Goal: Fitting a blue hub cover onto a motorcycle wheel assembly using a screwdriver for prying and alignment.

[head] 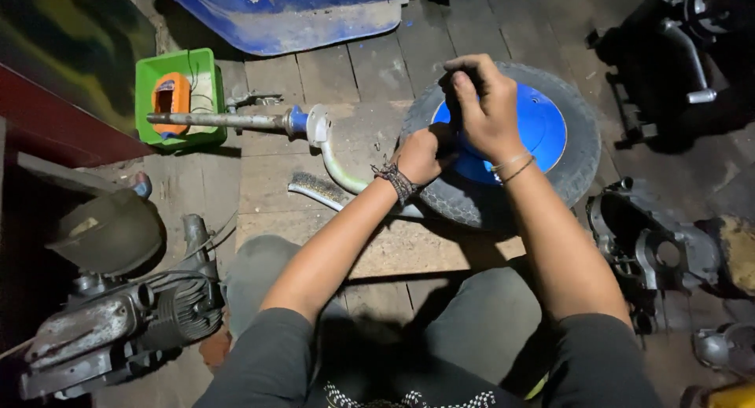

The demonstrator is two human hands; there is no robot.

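1. Clenched around something small and dark, the right hand (481,101) is held over the near-left part of the blue rim (543,125); what is pinched cannot be made out, as it is hidden by the fingers.
2. A fist is made by the left hand (421,155), which is pressed against the tyre (578,152) just below and left of the right-hand grip; whether anything is enclosed in it cannot be told.
3. The wheel is laid flat on the wooden floor (370,70), directly under both hands; this seems to be so that it is kept steady and its rim is faced upward toward the hands.
4. The two hands are kept touching or nearly so, apparently so that the wheel is braced by one while the rim edge is worked by the other.
5. Both forearms are stretched forward from the knees, converging at the wheel; the right wrist is bent downward with knuckles raised, the left wrist is kept straight, and bracelets are worn on both.
6. Left of the grip, a wire brush (318,189) and a bent metal tube (338,160) are lain on the boards, with a green box (177,97) farther left.
7. An engine (130,314) is set well to the near left, and a metal casing (649,247) near right.
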